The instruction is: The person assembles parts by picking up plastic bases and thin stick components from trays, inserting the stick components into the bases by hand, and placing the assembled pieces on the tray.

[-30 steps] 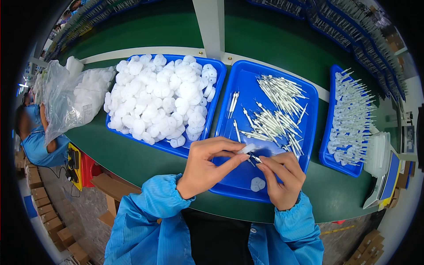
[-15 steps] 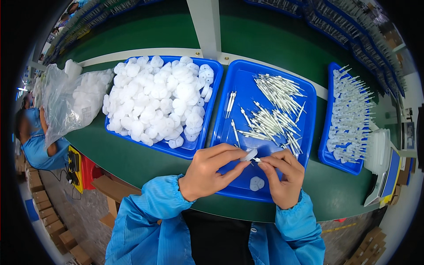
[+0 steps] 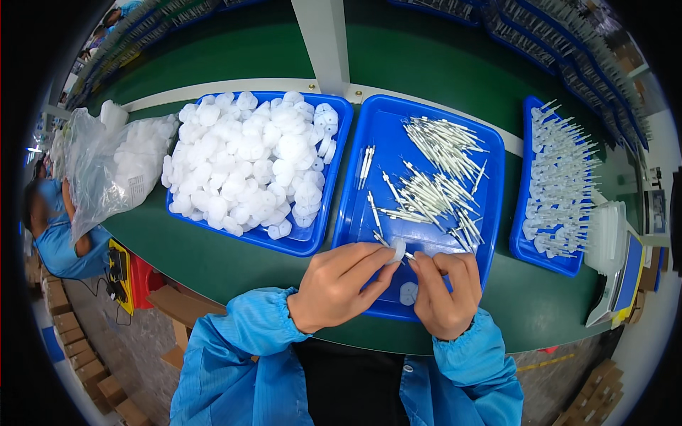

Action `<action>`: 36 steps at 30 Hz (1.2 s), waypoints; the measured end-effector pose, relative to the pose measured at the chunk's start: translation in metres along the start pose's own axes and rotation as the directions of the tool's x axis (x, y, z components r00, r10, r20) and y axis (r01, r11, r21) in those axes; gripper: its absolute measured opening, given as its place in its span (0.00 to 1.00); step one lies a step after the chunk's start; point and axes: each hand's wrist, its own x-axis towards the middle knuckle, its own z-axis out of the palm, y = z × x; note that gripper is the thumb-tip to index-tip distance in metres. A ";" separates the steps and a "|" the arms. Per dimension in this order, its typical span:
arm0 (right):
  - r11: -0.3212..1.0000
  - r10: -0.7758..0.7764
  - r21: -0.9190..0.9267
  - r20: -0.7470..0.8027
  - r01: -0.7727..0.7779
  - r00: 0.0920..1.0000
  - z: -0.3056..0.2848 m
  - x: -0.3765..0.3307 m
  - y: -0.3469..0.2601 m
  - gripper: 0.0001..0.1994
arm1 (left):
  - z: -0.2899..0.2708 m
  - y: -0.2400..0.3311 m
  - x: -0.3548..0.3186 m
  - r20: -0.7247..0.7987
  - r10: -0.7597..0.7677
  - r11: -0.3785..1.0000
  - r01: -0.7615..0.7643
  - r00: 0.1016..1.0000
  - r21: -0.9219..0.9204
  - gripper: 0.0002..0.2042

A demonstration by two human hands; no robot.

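Observation:
My left hand [image 3: 339,282] pinches a translucent white lobed plastic disc [image 3: 398,248] between thumb and fingers. Close beside it, my right hand [image 3: 449,295] has its fingertips closed on a thin white rod [image 3: 410,256], whose end meets the disc. Both hands are over the near part of a blue tray [image 3: 348,206]. Inside that tray lie heaps of thin white rods [image 3: 444,199] with dark wire-like tips, and one loose white disc [image 3: 408,292] partly behind my right hand. The exact joint between disc and rod is hidden by my fingers.
To the left, another blue tray [image 3: 344,135] is heaped with white discs, beside a clear plastic bag [image 3: 106,184]. A narrow blue tray [image 3: 524,213] on the right holds rows of discs with rods upright. A white post [image 3: 323,50] rises behind. A person in blue [image 3: 64,241] sits far left.
The disc and rod have shifted slightly left and up with my fingers, and the disc has turned more upright. My right hand has moved a little left, toward the loose disc.

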 end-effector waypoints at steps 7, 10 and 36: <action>0.947 0.137 0.279 0.089 -0.157 0.987 -0.002 0.006 0.006 0.14 | -0.003 -0.003 0.003 0.075 -0.097 0.984 0.107 0.992 -0.143 0.10; 0.986 0.058 0.157 0.039 -0.063 0.998 -0.002 0.004 0.003 0.14 | -0.002 0.001 0.001 0.017 -0.017 1.000 0.017 1.000 -0.025 0.09; 0.960 0.126 0.252 -0.007 -0.120 0.992 0.001 -0.002 -0.004 0.17 | -0.011 0.002 0.010 0.018 -0.029 0.981 0.032 0.999 -0.193 0.18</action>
